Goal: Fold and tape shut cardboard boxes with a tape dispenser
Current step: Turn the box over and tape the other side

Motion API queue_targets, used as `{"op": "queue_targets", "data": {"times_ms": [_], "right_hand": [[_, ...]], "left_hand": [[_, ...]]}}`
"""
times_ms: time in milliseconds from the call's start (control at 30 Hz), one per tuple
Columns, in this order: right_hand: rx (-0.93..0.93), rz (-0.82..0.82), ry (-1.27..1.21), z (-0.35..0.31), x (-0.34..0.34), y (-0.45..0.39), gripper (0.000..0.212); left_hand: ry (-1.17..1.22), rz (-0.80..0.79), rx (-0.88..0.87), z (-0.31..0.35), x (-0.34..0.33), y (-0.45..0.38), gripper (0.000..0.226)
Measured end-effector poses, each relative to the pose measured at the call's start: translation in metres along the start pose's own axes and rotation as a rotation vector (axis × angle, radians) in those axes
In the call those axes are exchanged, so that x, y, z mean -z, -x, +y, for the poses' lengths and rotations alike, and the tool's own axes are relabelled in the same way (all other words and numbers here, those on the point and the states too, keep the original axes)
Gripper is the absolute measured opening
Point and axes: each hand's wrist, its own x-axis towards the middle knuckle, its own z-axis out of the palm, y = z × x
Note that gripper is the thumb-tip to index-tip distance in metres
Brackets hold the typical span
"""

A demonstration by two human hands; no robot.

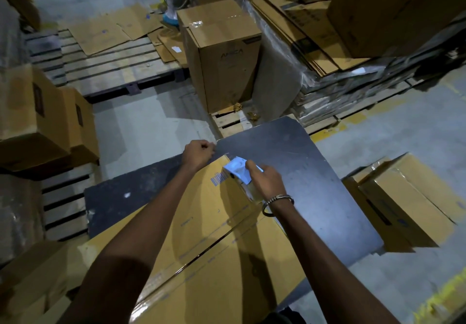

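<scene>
The right hand (267,180) is curled round the blue tape dispenser (238,171), holding it down on the far end of the box (201,235), and the left hand (198,153) is curled at the box's far corner, maybe pinching the tape end, though that part is too dark to tell. Both arms reach straight out over the box, which lies on the dark table (302,162) right in front of the person. The box looks stiff and light and could slide, so holding its edge is best, and the dispenser is best held by its handle.
</scene>
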Motion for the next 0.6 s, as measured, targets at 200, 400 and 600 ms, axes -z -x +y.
{"op": "queue_targets", "data": {"times_ms": [200,400,600], "right_hand": [[-0.011,0.018,0.088,0.001,-0.004,-0.003,0.057],[0.008,-0.062,0.243,-0.006,0.010,-0.001,0.060],[-0.042,-0.030,0.353,0.042,0.056,0.048,0.061]], "left_hand": [[0.119,-0.127,-0.177,0.000,-0.002,0.034,0.026],[-0.057,0.004,-0.236,-0.010,-0.009,0.027,0.037],[-0.155,0.061,-0.268,-0.012,-0.014,0.029,0.038]]}}
